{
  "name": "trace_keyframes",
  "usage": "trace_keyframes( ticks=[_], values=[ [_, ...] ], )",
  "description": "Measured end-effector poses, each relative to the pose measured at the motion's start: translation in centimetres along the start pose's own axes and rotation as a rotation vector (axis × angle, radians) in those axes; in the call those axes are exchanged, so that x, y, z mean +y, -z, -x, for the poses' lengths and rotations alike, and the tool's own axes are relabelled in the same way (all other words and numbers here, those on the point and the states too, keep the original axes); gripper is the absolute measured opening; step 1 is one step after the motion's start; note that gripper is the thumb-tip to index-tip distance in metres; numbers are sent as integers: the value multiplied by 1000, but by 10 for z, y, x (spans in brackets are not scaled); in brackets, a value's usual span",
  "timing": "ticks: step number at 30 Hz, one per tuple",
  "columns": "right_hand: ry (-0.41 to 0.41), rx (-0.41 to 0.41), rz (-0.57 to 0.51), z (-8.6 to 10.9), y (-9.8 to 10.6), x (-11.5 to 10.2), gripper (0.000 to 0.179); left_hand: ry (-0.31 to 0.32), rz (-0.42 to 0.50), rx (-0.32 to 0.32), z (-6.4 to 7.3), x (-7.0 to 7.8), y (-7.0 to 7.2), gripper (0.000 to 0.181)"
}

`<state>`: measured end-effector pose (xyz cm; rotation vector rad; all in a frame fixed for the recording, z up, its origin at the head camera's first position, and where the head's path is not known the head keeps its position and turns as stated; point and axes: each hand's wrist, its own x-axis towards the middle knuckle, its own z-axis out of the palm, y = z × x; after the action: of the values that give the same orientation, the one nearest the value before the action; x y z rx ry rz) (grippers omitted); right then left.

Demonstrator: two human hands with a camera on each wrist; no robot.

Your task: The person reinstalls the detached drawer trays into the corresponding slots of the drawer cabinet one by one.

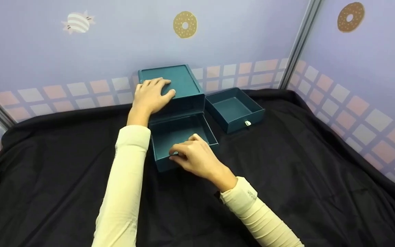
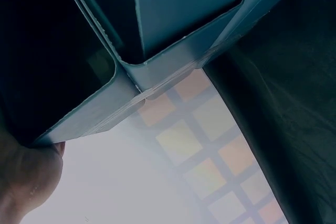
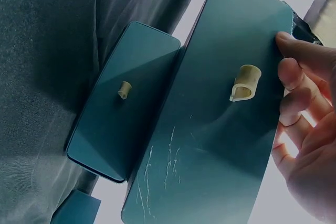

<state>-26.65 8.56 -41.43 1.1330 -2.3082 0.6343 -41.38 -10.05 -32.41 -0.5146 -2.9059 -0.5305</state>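
Observation:
A teal two-tier storage box stands near the back wall. My left hand rests on its top with the fingers spread; part of that hand shows at the box's edge in the left wrist view. The upper opening is dark inside. From the lower opening a teal drawer is pulled well out, and its visible inside is bare. My right hand pinches the top rim of the drawer's front wall. In the right wrist view, a cream pull tab sticks out from that front.
To the right of the box, a second teal drawer sits on the black cloth, with its own small pale tab. Black cloth covers the surface. Patterned wall panels rise behind and at the right.

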Motion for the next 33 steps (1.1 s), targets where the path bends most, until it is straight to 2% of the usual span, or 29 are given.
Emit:
trace_keyframes(
  ticks=[11,23,33],
  values=[
    [-41,-48,20,0,3,1,12,-8,-4,-1,0,0,0,63],
    [-73,-106,49,-1,9,0,31,-5,4,-12,-1,5,5,64],
    [-94,-127,54,1,13,2,34,2,13,-6,0,2,2,63]
  ],
)
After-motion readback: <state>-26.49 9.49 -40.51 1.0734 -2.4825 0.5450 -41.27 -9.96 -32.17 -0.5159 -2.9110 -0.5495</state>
